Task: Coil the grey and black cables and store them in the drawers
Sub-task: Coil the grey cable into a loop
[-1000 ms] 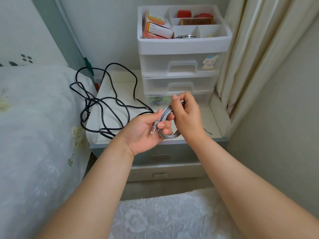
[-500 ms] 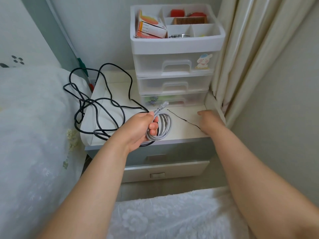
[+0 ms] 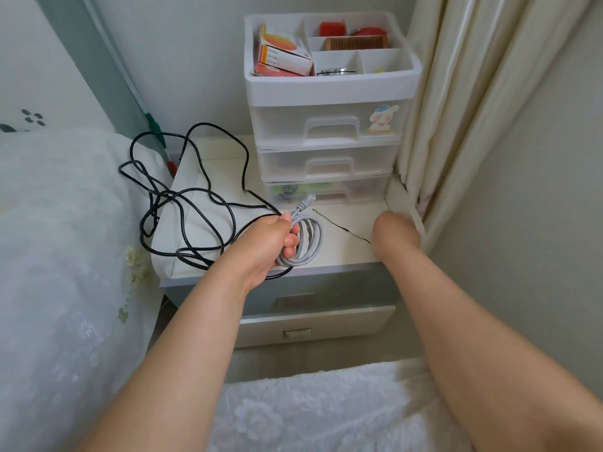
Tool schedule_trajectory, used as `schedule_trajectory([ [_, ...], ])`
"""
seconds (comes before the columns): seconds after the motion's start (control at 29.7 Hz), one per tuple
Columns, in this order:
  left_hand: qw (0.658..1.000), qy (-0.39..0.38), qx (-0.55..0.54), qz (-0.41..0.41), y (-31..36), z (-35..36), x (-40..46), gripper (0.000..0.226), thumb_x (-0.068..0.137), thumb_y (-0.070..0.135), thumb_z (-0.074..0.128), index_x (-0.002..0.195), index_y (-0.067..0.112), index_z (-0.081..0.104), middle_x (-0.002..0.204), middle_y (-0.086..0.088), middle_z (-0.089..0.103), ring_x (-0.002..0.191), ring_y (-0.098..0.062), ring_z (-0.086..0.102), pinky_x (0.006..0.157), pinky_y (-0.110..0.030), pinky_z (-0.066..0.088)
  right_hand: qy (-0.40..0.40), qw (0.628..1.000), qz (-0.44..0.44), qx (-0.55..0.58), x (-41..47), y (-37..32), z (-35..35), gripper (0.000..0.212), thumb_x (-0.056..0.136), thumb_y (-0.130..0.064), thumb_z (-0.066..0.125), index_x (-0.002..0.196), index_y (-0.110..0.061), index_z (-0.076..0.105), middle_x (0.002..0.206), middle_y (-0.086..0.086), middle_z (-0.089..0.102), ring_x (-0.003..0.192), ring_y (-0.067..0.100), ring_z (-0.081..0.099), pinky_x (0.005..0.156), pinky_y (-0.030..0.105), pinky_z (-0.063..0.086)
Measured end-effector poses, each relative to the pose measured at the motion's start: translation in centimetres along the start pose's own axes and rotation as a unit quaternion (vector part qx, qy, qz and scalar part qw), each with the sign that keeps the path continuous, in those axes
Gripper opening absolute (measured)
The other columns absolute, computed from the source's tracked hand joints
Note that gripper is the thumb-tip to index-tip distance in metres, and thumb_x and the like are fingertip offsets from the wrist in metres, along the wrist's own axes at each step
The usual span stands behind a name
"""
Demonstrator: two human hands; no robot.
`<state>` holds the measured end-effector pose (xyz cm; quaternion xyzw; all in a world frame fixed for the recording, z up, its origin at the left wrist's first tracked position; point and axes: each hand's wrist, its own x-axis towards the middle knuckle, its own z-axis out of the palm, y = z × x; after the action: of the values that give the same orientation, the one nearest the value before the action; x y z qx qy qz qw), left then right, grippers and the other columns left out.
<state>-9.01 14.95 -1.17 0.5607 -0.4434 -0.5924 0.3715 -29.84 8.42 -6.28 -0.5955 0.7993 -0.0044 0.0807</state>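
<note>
Grey cable (image 3: 308,243) coiled, gripped in left hand (image 3: 266,244); right hand (image 3: 396,231) on nightstand (image 3: 342,252), grip unclear; black cable (image 3: 182,203) loose at left.

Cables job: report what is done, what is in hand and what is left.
Done: the grey cable is coiled. In hand: the left hand grips that coil, and the right hand rests on the nightstand near a thin black tie. Left: the black cable lies loose, and the drawers are shut.
</note>
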Motion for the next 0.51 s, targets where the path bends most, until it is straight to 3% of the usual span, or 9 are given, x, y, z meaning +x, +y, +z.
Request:
schedule_trajectory([
  [0.07,1.000,0.006,0.014,0.003,-0.1,0.0,0.1,0.034,0.105,0.027,0.029,0.081,0.013,0.050,0.055,0.005,0.040,0.052,-0.013,0.035,0.056,-0.027,0.028,0.128,0.982,-0.105,0.086,-1.1,-1.5,-1.7,0.019,0.092,-0.007,0.043,0.107,-0.004,0.053,0.113,0.016,0.058,0.106,0.033,0.050,0.087,0.039,0.039],
  [0.1,1.000,0.008,0.026,0.005,-0.1,-0.1,0.2,0.035,0.105,0.027,0.029,0.081,0.013,0.050,0.055,0.005,0.041,0.053,-0.013,0.036,0.057,-0.027,0.028,0.155,0.960,-0.157,0.170,-2.1,-2.4,-2.6,0.013,0.094,-0.012,0.043,0.101,-0.007,0.053,0.104,0.012,0.061,0.097,0.030,0.051,0.082,0.038,0.038],
  [0.2,0.999,0.016,0.051,0.010,-0.1,0.0,0.3,0.036,0.105,0.029,0.029,0.080,0.014,0.050,0.059,0.003,0.040,0.054,-0.013,0.036,0.057,-0.027,0.028,0.045,0.892,-0.250,0.374,-6.2,-4.5,-4.8,0.009,0.095,-0.021,0.051,0.088,-0.016,0.054,0.080,0.001,0.062,0.066,0.013,0.050,0.063,0.027,0.038],
  [0.3,0.997,0.012,0.074,0.018,-0.2,0.1,0.3,0.036,0.105,0.030,0.028,0.081,0.013,0.050,0.060,0.003,0.039,0.055,-0.013,0.036,0.060,-0.029,0.030,-0.048,0.886,-0.283,0.363,-8.0,-5.0,-4.8,0.012,0.091,-0.021,0.057,0.080,-0.017,0.057,0.066,-0.002,0.056,0.055,0.008,0.044,0.055,0.022,0.036],
  [0.51,0.990,-0.023,0.131,0.040,-0.1,0.3,-0.1,0.032,0.104,0.027,0.028,0.083,0.014,0.047,0.061,0.004,0.037,0.057,-0.012,0.034,0.060,-0.025,0.030,-0.099,0.883,-0.265,0.374,-8.1,-5.0,-4.7,0.012,0.089,-0.024,0.062,0.080,-0.016,0.060,0.064,-0.007,0.057,0.055,0.005,0.047,0.054,0.019,0.036],
])
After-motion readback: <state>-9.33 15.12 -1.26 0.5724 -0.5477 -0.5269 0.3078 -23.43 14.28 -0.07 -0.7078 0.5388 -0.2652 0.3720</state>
